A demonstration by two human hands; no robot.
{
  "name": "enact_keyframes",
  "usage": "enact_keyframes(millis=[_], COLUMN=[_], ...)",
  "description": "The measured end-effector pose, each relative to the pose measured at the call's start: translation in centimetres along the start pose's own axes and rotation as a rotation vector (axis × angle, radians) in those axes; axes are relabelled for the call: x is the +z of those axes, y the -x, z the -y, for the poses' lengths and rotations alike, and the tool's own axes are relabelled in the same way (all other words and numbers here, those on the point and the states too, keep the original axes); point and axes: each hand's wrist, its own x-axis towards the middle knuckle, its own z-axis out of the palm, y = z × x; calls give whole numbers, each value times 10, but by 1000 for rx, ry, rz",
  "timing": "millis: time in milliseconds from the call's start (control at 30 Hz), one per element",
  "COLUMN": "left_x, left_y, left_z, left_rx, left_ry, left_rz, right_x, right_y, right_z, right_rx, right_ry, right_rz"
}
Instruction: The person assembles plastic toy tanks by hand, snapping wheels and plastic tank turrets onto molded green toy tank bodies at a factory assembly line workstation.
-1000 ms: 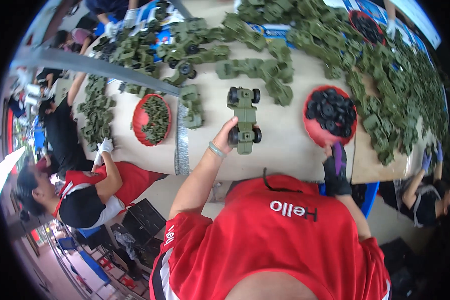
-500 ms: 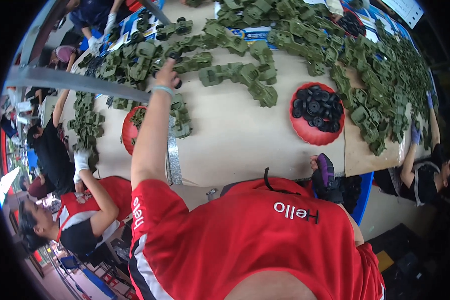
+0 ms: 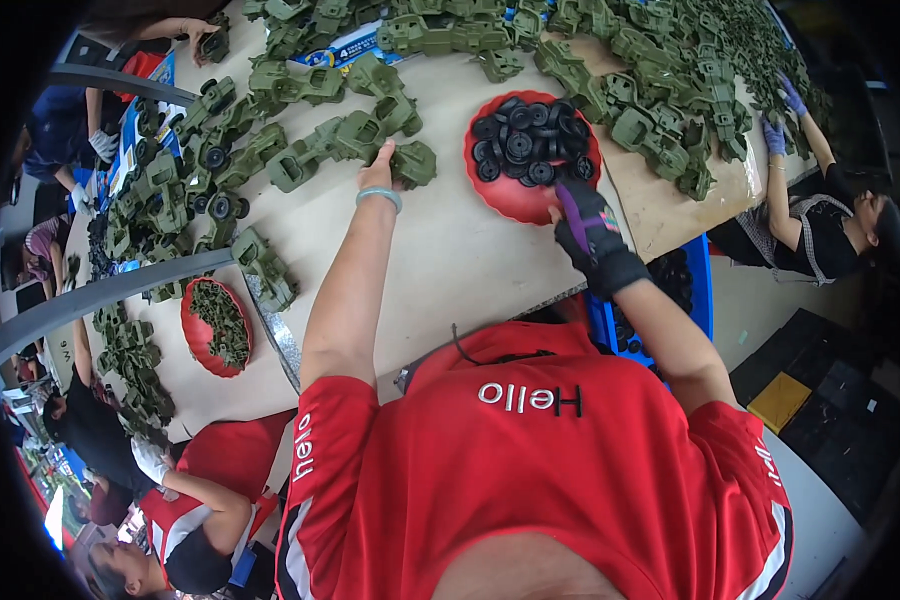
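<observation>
My left hand (image 3: 377,174), bare with a pale band at the wrist, has its fingers closed on the edge of a green toy vehicle body (image 3: 413,164). This body lies at the near end of a row of similar green bodies (image 3: 355,136). My right hand (image 3: 592,232) wears a black and purple fingerless glove and is at the near right rim of a red bowl (image 3: 513,203). Black toy wheels (image 3: 522,140) fill much of that bowl. The right fingers are curled by the wheels, partly hidden, and what they hold cannot be made out.
Green bodies (image 3: 660,120) are heaped at the back and right. Left of me stand a grey metal frame (image 3: 120,290) and a red bowl of small green parts (image 3: 232,369). A blue crate (image 3: 698,290) with black parts is below the table's right edge. Co-workers sit on both sides.
My left hand has left a wheeled toy at the upper left and is now on another green body. My right hand has moved from the table's edge up to the wheel bowl. The view has shifted.
</observation>
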Motion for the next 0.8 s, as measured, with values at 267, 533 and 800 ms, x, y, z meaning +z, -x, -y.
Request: enact_keyframes(millis=[267,533,800], left_x=[-79,-107,-90], left_y=[63,113,151], left_z=[59,99,110], left_rx=[378,426,982], left_ry=[-406,-879,-1354], left_rz=[326,524,394], right_x=[-4,-9,17], right_y=[-102,-124,-69], right_z=[10,11,5], right_rx=[-303,-420,172], right_ry=[434,601,-563], right_rz=[-48,189,70])
